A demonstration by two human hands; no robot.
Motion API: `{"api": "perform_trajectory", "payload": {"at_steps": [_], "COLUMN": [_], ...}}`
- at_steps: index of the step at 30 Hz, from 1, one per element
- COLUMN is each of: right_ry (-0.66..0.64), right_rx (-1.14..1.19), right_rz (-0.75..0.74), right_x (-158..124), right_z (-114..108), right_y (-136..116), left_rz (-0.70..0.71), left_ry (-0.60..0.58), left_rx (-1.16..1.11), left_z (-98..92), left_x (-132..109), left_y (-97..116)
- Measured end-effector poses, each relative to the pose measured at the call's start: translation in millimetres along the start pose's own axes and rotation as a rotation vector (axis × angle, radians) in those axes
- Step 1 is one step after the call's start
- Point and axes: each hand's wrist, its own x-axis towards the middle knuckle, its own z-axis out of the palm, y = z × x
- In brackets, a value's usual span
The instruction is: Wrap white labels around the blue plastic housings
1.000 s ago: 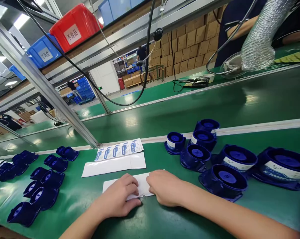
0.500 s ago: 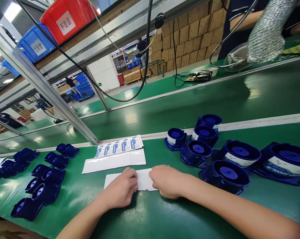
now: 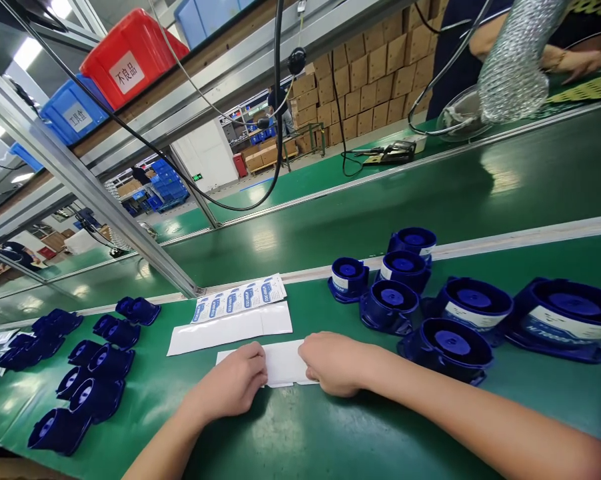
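Observation:
A white paper strip (image 3: pixel 284 363) lies on the green work surface between my two hands. My left hand (image 3: pixel 236 381) has its fingers curled on the left part of the strip, thumb along the near edge. At the strip's right end, my right hand (image 3: pixel 333 363) is closed on it, fingertips hidden. Just beyond lies another blank white strip (image 3: pixel 235 328), partly overlapped by a sheet of blue-and-white printed labels (image 3: pixel 240 297). To the right stand several dark blue round plastic housings, the closest (image 3: pixel 450 347) near my right forearm; some carry a label.
More dark blue housings (image 3: pixel 60 427) sit in a group on the left. A metal frame post (image 3: pixel 130 230) rises behind the label sheet. A black cable (image 3: pixel 275 167) hangs overhead. Across the belt (image 3: pixel 340 220), a co-worker's hand (image 3: pixel 575 63) shows near a silver duct (image 3: pixel 515 73).
My left hand has shifted slightly left along the strip, baring more white beside it. My right hand stays in place. A co-worker's hand has come into view at the upper right.

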Motion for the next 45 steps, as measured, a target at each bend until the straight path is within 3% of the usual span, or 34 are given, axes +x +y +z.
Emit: {"api": "perform_trajectory", "payload": {"at_steps": [5,14,21,24,31,45], "right_ry": [-0.009,-0.014,-0.002,0.056,0.329,0.407], "right_rx": [0.015,-0.007,-0.038,-0.043,-0.032,-0.029], "right_rz": [-0.013,-0.04,-0.01,0.0,-0.128,-0.147], "right_x": [1,-4,-11,-10,16,28], "right_z": [0,-5,-11,-4,29,37], "right_y": [4,6,18,9,-20,-14], "left_rz": [-0.044,-0.037,0.013,0.04,-0.01,-0.055], "left_ry": [-0.022,-0.021,0.033,0.026,0.054,0.003], "left_rx": [-0.042,-0.088,-0.025,0.007,0.029,-0.019], "left_z": [-12.5,-19.4,-11.5,-5.6,1.4,-23.2], "left_x": [-16,-14,-12,-6,-1,-16], "left_y": [-9,-27,-17,-13,-9,-35]}}
